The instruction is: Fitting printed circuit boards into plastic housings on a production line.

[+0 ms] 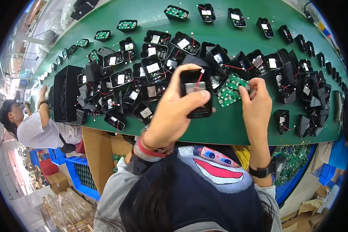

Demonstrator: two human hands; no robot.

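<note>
Left hand (172,112) held a black case (200,112)

Over the green worktop (220,130), the left grip was clamped around the case, thumb across its front. Just to the right, the right hand's (257,103) fingertips touched green circuit boards (229,96); whether that grip pinched one was unclear. Beyond lay heaped black cases (152,67), then a spaced row of cases (207,13).

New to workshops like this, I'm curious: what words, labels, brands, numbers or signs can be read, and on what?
No text reads clearly.
Black box, upper left: pale marks too blurred to read.
Green circuit boards by the right hand: any markings too small to read.
White patches in the black cases: nothing legible.
</note>
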